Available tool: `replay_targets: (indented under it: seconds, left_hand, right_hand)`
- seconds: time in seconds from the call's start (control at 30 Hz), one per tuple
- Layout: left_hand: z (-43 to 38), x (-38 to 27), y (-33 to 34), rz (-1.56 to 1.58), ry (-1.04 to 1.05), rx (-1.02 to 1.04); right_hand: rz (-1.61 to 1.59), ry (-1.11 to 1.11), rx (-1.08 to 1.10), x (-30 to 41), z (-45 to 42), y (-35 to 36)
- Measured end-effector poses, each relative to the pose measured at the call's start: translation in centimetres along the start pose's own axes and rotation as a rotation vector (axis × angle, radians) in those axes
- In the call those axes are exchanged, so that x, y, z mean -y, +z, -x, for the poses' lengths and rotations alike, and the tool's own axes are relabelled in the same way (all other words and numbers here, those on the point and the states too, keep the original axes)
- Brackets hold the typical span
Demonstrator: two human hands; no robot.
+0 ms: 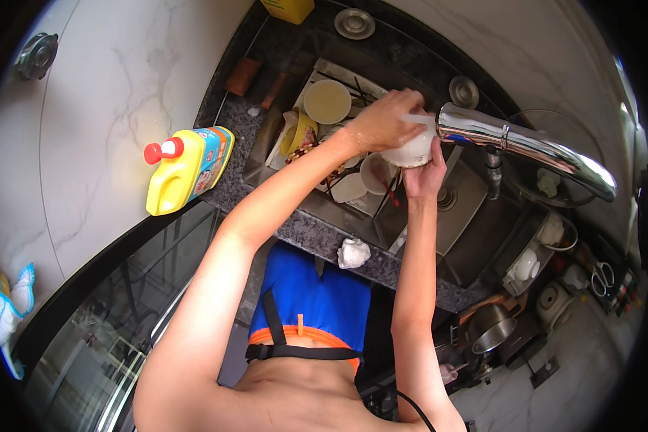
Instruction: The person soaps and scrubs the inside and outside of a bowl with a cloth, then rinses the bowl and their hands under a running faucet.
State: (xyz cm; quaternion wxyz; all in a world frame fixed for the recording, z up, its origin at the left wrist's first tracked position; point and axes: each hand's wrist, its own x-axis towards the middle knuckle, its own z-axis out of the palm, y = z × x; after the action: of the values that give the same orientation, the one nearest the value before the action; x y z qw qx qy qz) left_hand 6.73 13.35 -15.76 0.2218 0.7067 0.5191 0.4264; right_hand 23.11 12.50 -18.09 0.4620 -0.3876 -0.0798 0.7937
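Under the mouth of the chrome faucet (518,143), a white bowl (410,153) is tilted between my hands. My right hand (425,171) grips its lower side. Blurred by motion, my left hand (391,123) lies over its upper side with curled fingers. Water appears to run over the bowl. Beneath and left of the hands, the steel sink (324,200) holds a round container of yellowish liquid (328,101), a yellow bowl (301,135), chopsticks (363,92), a white bowl with a red utensil (375,174), a pale dish (349,188) and food scraps.
A yellow bottle with a red cap (181,167) stands left of the sink. Crumpled white material (353,253) lies on the dark stone front edge (308,229). Right of the second basin (459,216) are a rack with a white cup (526,265), a metal pot (491,326) and scissors (602,279).
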Motion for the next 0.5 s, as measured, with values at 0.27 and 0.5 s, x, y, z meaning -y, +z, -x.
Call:
replay_targets:
  seconds: [0.27, 0.5]
  left_hand:
    - [4.9, 3.0, 2.6, 1.108, -1.113, -0.351]
    - [5.6, 3.7, 2.9, 1.782, -1.296, -0.628]
  right_hand:
    - [0.042, 0.013, 0.082, -1.8, -0.4, 0.9]
    - [0.173, 0.018, 0.063, -3.6, -1.5, 1.5]
